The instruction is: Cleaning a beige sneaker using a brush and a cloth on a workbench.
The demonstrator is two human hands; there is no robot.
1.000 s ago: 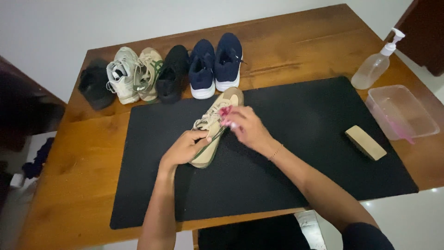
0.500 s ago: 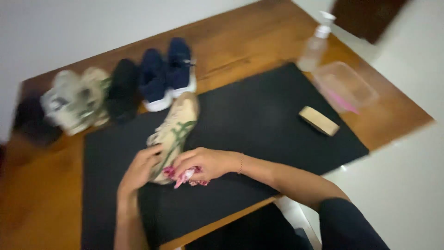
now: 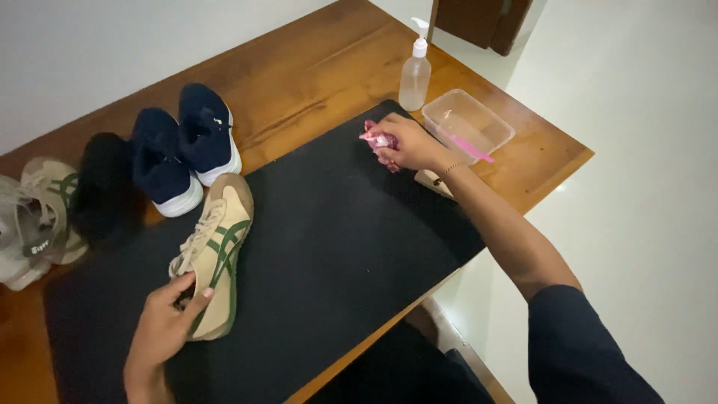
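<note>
Beige sneaker (image 3: 216, 254) with green stripes lies on its side on a black mat (image 3: 336, 247) covering a wooden table (image 3: 299, 60). The left hand (image 3: 161, 333) grips it at the heel end, fingers curled over the opening. The right hand (image 3: 407, 142) is stretched out to the mat's far corner, closed around a crumpled pink cloth (image 3: 376, 138), just beside a clear plastic tub (image 3: 467, 123) with a pink toothbrush (image 3: 471, 148) lying in it. A clear pump bottle (image 3: 414, 75) stands behind the tub. A navy pair of shoes (image 3: 183, 146), a black shoe (image 3: 105, 187) and more beige shoes (image 3: 34, 217) line the table's far left edge.
</note>
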